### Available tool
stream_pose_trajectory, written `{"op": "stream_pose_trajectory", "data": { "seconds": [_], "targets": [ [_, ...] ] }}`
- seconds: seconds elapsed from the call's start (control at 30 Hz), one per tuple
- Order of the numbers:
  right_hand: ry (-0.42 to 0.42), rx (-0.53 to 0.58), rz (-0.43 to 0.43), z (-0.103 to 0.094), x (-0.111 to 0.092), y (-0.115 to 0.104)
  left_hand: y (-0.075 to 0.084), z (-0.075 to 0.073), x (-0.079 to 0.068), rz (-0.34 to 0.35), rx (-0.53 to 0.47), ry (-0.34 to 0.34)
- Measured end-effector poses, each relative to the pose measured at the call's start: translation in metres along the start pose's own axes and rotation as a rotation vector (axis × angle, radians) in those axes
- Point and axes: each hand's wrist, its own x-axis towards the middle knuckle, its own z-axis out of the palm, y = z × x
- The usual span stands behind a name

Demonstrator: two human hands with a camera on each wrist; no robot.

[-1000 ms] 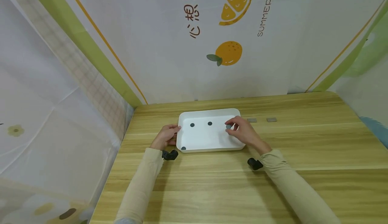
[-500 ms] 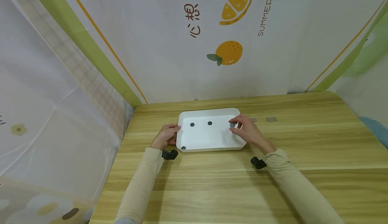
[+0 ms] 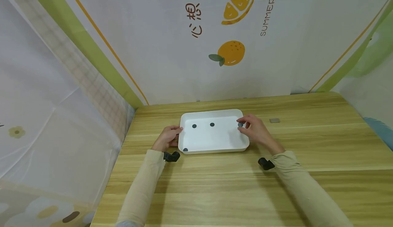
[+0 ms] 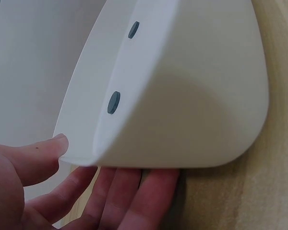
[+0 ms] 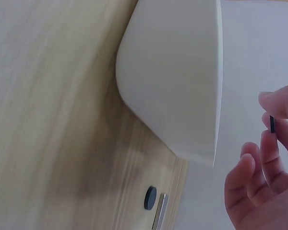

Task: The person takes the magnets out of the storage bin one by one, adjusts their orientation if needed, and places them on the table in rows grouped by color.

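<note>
A shallow white tray stands on the table, with three dark round discs lying inside: a back left disc, a back middle disc and a front left corner disc. My left hand grips the tray's left end, thumb on the rim and fingers along the outer wall. Over the tray's right end, my right hand pinches another thin dark disc between thumb and fingertips. Two of the tray's discs also show in the left wrist view, where the nearer disc lies close to the held end.
A small grey rectangular piece lies on the wooden table right of the tray. The right wrist view shows a dark disc beside a flat grey piece on the table. A printed white curtain hangs behind the table.
My right hand has moved right with the pinched disc, from over the tray's inside to its right end. It now covers one grey rectangular piece. The left hand keeps its hold.
</note>
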Motion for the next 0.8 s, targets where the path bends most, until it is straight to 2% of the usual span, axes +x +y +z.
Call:
{"op": "stream_pose_trajectory", "data": {
  "seconds": [0.3, 0.5, 0.8],
  "targets": [
    [0.005, 0.016, 0.028, -0.009, -0.003, 0.007, -0.002, -0.001, 0.002, -0.004, -0.028, -0.01],
    [0.022, 0.009, 0.019, -0.014, -0.004, 0.014, -0.003, -0.001, 0.003, 0.006, -0.019, -0.004],
    [0.02, 0.01, 0.055, -0.021, -0.008, 0.025, -0.003, 0.0, 0.003, 0.011, -0.005, 0.007]
  ]
}}
